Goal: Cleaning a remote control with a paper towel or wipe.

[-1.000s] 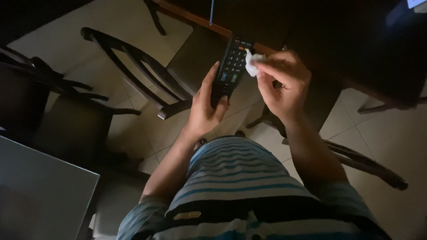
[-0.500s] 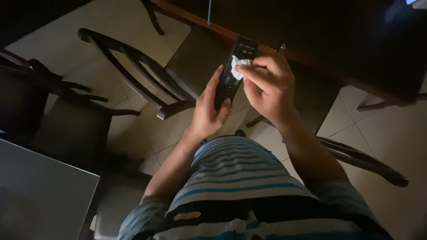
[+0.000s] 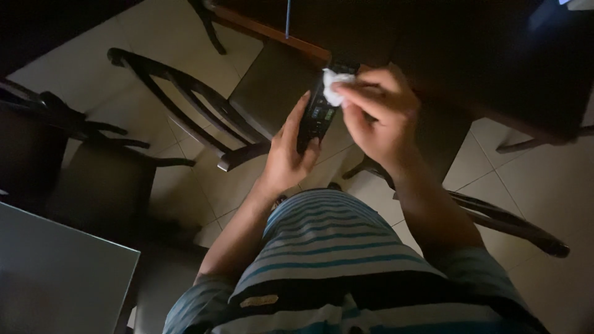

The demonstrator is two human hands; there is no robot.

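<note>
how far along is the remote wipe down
In hand: the left hand holds the black remote control upright, and the right hand presses a small white wad against its upper face. Done: cannot tell in this dim light which parts are clean. Left: the lower buttons sit uncovered below the wad; the back is hidden.

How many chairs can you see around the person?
3. One chair stands left of the left hand, at the table; a second is at far left; a third is under the right arm. Darkness may hide more.
</note>
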